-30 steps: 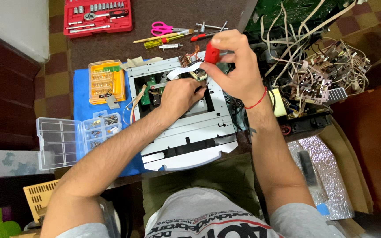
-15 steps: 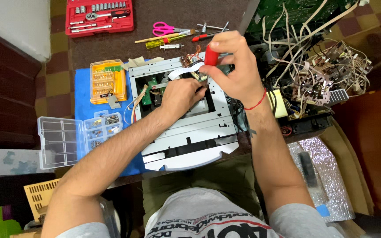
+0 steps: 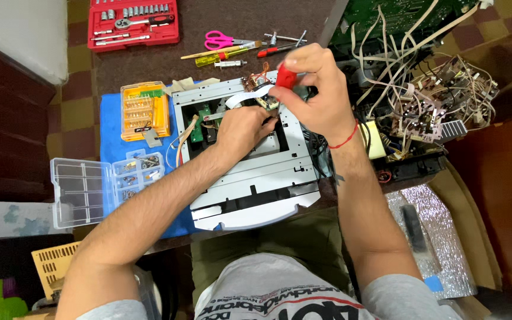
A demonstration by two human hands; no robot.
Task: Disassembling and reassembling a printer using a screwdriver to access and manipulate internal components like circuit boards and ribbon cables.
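Over the far end of a grey metal chassis [image 3: 250, 172], the right hand [image 3: 321, 98] was closed around a red-handled screwdriver [image 3: 284, 77], its tip hidden behind the fingers. Just left of it, the left hand [image 3: 245, 127] pressed down inside the chassis with curled fingers near a small circuit board [image 3: 259, 93]; whether it pinched anything could not be told. A white ribbon cable [image 3: 241, 98] ran from that board toward the left. The chassis lay on a blue mat [image 3: 109, 127], reaching from the near table edge to mid-table. To its left sat an orange bit case [image 3: 143, 109], and nearer, a clear compartment box [image 3: 99, 186] with its lid open. Farther off lay pink scissors [image 3: 220, 40], a yellow screwdriver [image 3: 226, 56] and a red socket set [image 3: 133, 22]. On the right, a tangle of wires [image 3: 422, 101] and boards crowded close against the right wrist.
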